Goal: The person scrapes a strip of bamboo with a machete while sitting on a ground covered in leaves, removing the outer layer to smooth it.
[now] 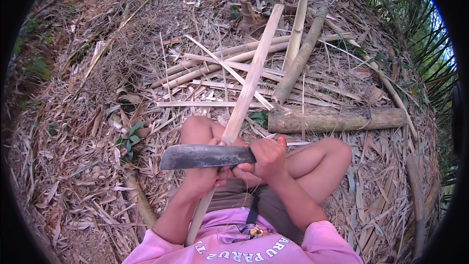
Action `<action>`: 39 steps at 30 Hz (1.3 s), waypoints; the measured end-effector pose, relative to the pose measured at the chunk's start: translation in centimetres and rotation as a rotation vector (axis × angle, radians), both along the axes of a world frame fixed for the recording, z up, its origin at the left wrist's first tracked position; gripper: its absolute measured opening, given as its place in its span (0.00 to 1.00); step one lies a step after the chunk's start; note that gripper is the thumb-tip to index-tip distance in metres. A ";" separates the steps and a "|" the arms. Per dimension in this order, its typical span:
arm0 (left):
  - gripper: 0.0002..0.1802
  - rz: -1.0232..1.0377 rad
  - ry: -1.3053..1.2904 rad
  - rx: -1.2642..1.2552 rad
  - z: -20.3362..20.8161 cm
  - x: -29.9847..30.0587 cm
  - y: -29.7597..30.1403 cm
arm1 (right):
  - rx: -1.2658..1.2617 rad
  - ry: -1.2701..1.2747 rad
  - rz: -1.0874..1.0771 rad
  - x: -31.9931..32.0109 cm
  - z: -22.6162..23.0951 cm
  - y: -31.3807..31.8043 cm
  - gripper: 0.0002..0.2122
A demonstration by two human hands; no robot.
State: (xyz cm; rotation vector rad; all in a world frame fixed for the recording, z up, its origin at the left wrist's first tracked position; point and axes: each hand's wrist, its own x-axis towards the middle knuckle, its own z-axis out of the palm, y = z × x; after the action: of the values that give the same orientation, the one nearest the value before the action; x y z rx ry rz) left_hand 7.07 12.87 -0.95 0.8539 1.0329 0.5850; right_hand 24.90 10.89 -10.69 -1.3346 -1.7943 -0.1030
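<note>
A long, pale split bamboo strip (251,76) slants across my lap, from beside my body up to the far litter. My left hand (209,177) is closed round it near my lap, partly hidden behind the blade. In my right hand (268,158) is the handle of a machete (205,157), mostly covered by my fingers. Its broad dark blade points left, lying crosswise over the strip and my left hand. Whether the edge touches the strip I cannot tell.
Beyond my bent legs a thick bamboo log (337,119) lies crosswise, with a thinner bamboo pole (302,56) slanting away from it. Several split strips (210,103) are scattered there. Cut stumps (250,13) stand farther off. Dry leaves cover the ground; a small green plant (129,142) grows at left.
</note>
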 end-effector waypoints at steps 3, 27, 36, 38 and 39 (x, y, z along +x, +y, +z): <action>0.14 -0.068 -0.085 -0.012 -0.5 0.5 -0.5 | 0.040 -0.087 -0.031 1.8 0.2 0.0 0.35; 0.14 -0.036 -0.057 -0.058 1.8 1.0 -0.3 | -0.087 -0.135 -0.043 4.6 4.2 0.4 0.32; 0.12 -0.084 -0.143 -0.165 0.7 0.0 -1.6 | -0.120 -0.039 -0.056 3.7 3.3 0.9 0.33; 0.13 -0.062 -0.147 -0.187 0.6 -0.2 -1.7 | -0.164 -0.074 -0.020 3.0 4.3 0.3 0.33; 0.14 -0.053 -0.139 -0.188 0.8 -0.1 -1.8 | -0.130 -0.117 -0.010 3.0 4.5 0.4 0.33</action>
State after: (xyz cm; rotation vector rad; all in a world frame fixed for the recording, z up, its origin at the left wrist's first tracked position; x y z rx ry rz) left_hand 6.93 11.02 -0.15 0.6636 0.9207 0.4872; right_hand 27.90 11.30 -6.21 -1.4552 -1.9210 -0.0719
